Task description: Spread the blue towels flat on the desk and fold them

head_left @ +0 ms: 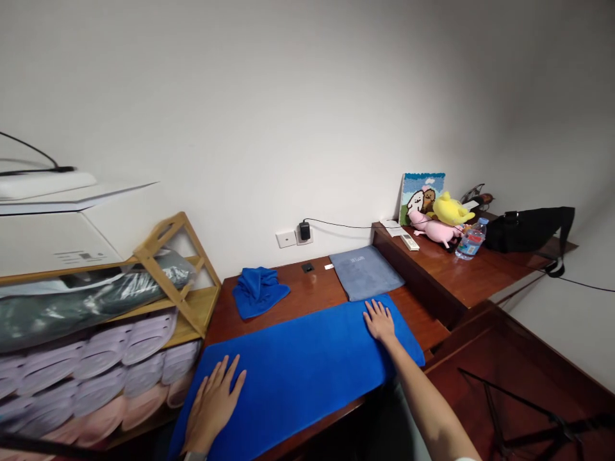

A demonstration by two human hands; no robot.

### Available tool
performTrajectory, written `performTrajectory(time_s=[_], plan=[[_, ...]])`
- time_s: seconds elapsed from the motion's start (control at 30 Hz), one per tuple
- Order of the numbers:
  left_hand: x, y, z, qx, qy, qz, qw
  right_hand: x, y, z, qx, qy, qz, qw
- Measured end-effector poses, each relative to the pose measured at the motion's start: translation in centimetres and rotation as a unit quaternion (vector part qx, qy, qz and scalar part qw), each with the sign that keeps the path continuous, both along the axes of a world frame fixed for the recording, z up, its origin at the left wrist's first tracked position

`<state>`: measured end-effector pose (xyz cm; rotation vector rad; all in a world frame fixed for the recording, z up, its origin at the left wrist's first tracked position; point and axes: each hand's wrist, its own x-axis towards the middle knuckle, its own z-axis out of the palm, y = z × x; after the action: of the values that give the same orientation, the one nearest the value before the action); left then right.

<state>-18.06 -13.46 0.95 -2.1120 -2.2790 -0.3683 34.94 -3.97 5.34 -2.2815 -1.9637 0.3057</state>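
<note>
Wooden rack (207, 306): one
Left hand (215, 400): palm down, fingers apart, gripping nothing, on long blue cloth (298, 371)
Small blue cloth (261, 291): one, bunched, not spread
Long blue cloth: one, spread over desk (321, 289), seemingly near smooth
Grey cloth (368, 272): one, flat
Right hand (381, 322): likewise, far from left hand
Plush toys (449, 210): two
Bottle (471, 239): one

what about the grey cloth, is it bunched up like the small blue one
No, the grey cloth lies flat on the desk, while the small blue cloth sits in a bunched heap.
</note>
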Motion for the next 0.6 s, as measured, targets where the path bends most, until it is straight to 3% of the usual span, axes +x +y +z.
performTrajectory(time_s=[0.1,0.2,0.27,0.33,0.43,0.5,0.6], plan=[[-1.1,0.6,1.0,-0.008,-0.024,0.005,1.0,3.4,-0.4,-0.1,0.001,-0.015,-0.055,0.998],[-3.1,2.2,2.0,0.009,-0.02,0.025,0.999,4.8,-0.5,0.2,0.035,-0.031,-0.101,0.994],[-4.4,3.4,2.4,0.03,-0.005,0.026,0.999,4.0,0.0,0.6,0.069,-0.025,-0.075,0.994],[-5.1,4.5,2.3,0.025,0.004,0.018,1.0,2.2,0.9,0.9,0.083,0.003,0.007,0.997],[-5.5,5.3,1.7,-0.012,0.003,0.02,1.0,-0.3,2.3,0.9,0.049,0.041,0.094,0.994],[-5.5,5.2,1.3,-0.019,0.005,0.028,0.999,-0.4,3.0,0.6,0.022,0.037,0.087,0.995],[-5.7,4.7,1.0,-0.006,0.022,0.013,1.0,1.7,3.7,0.3,0.0,0.016,0.043,0.999]])
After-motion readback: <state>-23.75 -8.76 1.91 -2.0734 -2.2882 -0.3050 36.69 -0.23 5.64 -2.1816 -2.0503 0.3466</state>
